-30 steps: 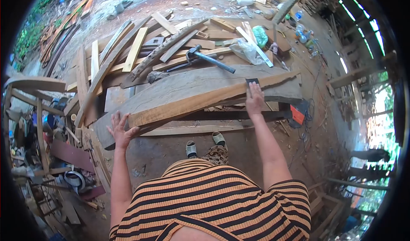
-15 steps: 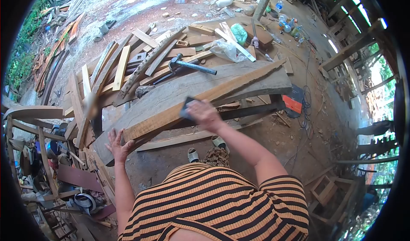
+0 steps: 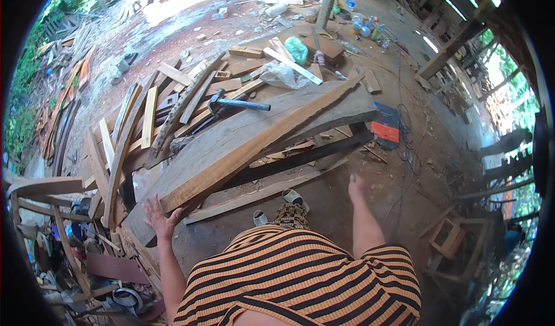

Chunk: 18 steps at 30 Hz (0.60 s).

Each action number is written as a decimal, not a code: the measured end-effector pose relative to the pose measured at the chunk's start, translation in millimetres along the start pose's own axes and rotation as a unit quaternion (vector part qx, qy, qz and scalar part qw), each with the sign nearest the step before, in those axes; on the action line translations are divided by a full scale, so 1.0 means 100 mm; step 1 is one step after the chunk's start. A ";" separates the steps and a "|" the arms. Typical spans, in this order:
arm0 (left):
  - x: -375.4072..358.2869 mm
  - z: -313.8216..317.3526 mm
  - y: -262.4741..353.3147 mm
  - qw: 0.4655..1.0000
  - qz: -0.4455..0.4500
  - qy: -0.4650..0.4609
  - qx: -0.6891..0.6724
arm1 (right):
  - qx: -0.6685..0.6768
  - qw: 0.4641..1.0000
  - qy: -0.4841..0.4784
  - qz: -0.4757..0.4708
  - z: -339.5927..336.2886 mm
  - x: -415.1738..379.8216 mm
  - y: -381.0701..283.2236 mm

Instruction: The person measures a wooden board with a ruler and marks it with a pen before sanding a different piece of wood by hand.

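Observation:
A long wooden piece (image 3: 231, 152) with a wavy edge lies diagonally on a thick grey plank bench (image 3: 214, 126). My left hand (image 3: 162, 216) has its fingers spread at the near left end of the piece, against the bench's end. My right hand (image 3: 357, 186) is off the wood, over the ground to the right of the bench, blurred and seen edge-on; its fingers are hidden, and no dark pad shows. On the bench's far side lies a hammer (image 3: 240, 103) with a blue-grey handle.
Loose boards (image 3: 149, 117) are heaped beyond the bench. A clear plastic bag (image 3: 280, 74) and a green bag (image 3: 296, 50) lie at the back. An orange and black panel (image 3: 386, 130) and cables are on the ground at right. A wooden frame (image 3: 448, 239) stands lower right.
My right hand has left the wooden piece and moved right and down; the dark pad it held is out of sight. My left hand stays at the near end. The view has shifted slightly.

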State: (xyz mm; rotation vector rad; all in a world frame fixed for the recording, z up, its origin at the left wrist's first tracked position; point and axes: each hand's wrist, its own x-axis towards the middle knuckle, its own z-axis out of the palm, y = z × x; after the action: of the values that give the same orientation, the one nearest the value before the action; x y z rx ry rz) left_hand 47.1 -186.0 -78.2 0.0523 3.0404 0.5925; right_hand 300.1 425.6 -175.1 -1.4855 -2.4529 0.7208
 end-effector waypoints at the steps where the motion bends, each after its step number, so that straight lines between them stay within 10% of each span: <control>1: -0.03 0.00 0.15 1.000 0.013 0.024 0.003 | -0.009 0.998 -0.046 0.046 0.09 -0.19 0.21; 5: -0.11 0.01 0.78 0.994 0.091 0.006 0.055 | -0.099 0.936 -0.312 0.128 0.28 -0.77 0.80; 18: 0.05 0.27 1.17 0.981 0.191 -0.023 0.035 | -0.040 0.937 -0.339 0.071 0.16 -0.65 -0.13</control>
State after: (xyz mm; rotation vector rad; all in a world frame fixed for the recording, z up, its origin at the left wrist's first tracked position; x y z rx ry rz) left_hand 46.9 -67.0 -59.7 0.6552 3.0194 0.4909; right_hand 315.0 358.8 -176.6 -1.6626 -2.8907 1.3759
